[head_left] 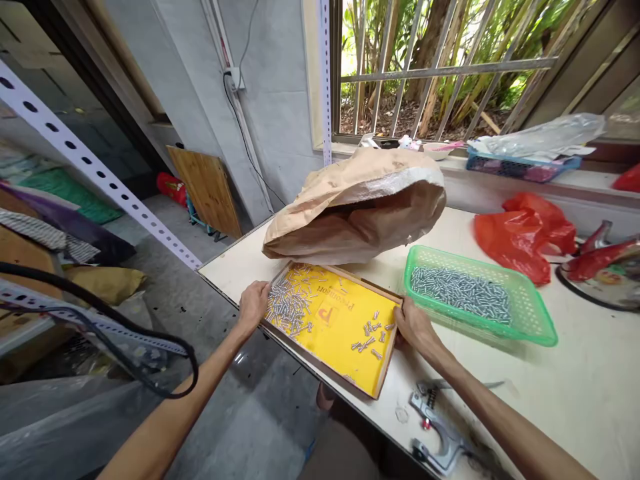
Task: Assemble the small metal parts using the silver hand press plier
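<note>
A shallow wooden tray with a yellow lining lies at the table's near edge. Several small silver screws are piled in its left corner, and several more lie scattered near its right side. My left hand grips the tray's left rim, fingers curled over it. My right hand grips the tray's right rim. A green plastic basket holding many silver screws stands just right of the tray.
A large tan sack lies behind the tray. A red plastic bag and a red-handled tool sit at the right. A metal hand tool lies at the near edge. The table edge drops to the floor on the left.
</note>
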